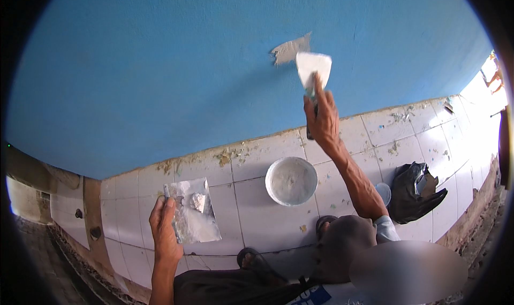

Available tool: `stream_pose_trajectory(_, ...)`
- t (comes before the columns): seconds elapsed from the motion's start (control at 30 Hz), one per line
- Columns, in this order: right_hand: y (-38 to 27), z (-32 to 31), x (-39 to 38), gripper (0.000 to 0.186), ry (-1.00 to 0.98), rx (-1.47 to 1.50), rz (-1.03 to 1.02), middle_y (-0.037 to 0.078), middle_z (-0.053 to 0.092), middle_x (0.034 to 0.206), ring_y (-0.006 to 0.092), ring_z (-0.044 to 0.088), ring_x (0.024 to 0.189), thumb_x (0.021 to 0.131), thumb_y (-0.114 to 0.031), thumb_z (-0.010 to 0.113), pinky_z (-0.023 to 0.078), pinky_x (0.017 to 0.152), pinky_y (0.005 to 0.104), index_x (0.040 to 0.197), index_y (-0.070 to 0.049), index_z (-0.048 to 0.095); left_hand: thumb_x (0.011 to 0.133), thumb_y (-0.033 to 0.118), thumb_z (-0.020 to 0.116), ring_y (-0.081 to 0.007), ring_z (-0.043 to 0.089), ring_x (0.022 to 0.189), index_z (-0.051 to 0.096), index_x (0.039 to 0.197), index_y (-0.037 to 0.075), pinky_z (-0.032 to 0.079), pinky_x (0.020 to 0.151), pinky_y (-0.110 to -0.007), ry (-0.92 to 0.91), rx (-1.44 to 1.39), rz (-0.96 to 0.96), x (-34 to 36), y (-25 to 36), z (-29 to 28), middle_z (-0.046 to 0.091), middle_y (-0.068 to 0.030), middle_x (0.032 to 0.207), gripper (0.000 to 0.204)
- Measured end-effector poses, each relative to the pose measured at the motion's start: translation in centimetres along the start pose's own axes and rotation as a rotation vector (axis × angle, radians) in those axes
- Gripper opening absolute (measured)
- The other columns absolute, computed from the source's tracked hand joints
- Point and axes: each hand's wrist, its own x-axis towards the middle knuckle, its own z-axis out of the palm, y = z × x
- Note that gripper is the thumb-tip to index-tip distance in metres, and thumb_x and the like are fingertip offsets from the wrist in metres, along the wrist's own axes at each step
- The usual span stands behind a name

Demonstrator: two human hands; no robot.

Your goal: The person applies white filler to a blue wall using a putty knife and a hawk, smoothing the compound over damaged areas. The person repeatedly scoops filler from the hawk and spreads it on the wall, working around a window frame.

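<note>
My right hand (pixel 323 115) grips a putty knife (pixel 314 68) by its handle, the index finger stretched along the wide blade. White putty coats the blade, which is up at the blue wall (pixel 182 85). Just left of it, a rough pale patch (pixel 292 49) shows on the wall; whether the blade touches the wall I cannot tell. Lower left, my left hand (pixel 167 230) holds a flat metal plate (pixel 194 211) by its left edge, thumb on top. White putty is smeared over the plate. A round bowl (pixel 269 193) with whitish paste inside stands on the floor between my arms.
White floor tiles (pixel 267 219) run along the wall's foot, strewn with paint flakes (pixel 227 156). Right of my right forearm lie a black plastic bag (pixel 409 206) and a small light-blue round container (pixel 383 191). My sandalled foot (pixel 250 259) is near the bowl.
</note>
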Motion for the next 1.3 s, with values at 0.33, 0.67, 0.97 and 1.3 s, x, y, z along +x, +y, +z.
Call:
stream_pose_trajectory(0.33,-3.4,5.0,0.3,0.072,-0.079,-0.130,0.005,0.015,0.052,0.093,0.0245,0.058,0.062,0.092,-0.016,0.063,0.051,0.046,0.0406,0.155,-0.021,0.028,0.097,0.019,0.061,-0.0106,0.059,0.092,0.057,0.112,0.001,0.048,0.083,-0.026,0.031,0.030,-0.030,0.1,0.2,0.6,0.062,-0.0030,0.102,0.024)
stream_pose_trajectory(0.67,-1.9,0.5,1.0,0.069,0.025,-0.110,-0.014,0.015,0.054,0.092,0.0253,0.059,0.064,0.093,-0.014,0.062,0.050,0.050,0.0400,0.154,-0.018,0.031,0.096,0.019,0.063,-0.0123,0.059,0.099,0.054,0.120,-0.001,0.048,0.088,-0.028,0.006,0.028,-0.029,-0.2,0.1,-0.7,0.061,-0.0050,0.108,0.032)
stream_pose_trajectory(0.97,-0.4,2.3,-3.0,0.079,-0.254,-0.222,-0.031,0.016,0.052,0.096,0.0334,0.062,0.060,0.086,-0.018,0.068,0.053,0.049,0.0442,0.154,-0.023,0.028,0.097,0.016,0.059,-0.0034,0.048,0.075,0.059,0.095,0.006,0.040,0.070,-0.020,0.074,0.081,0.031,-0.3,0.6,1.0,0.054,0.0051,0.083,0.010)
stream_pose_trajectory(1.3,2.5,-8.6,10.1,0.071,-0.154,-0.765,-0.841,0.004,0.056,0.094,0.0156,0.054,0.075,0.089,-0.010,0.066,0.044,0.064,0.0330,0.151,-0.032,0.038,0.098,0.017,0.058,-0.0040,0.041,0.078,0.056,0.089,0.009,0.035,0.076,-0.022,-0.001,0.111,0.010,0.1,0.7,1.4,0.046,0.0059,0.081,0.013)
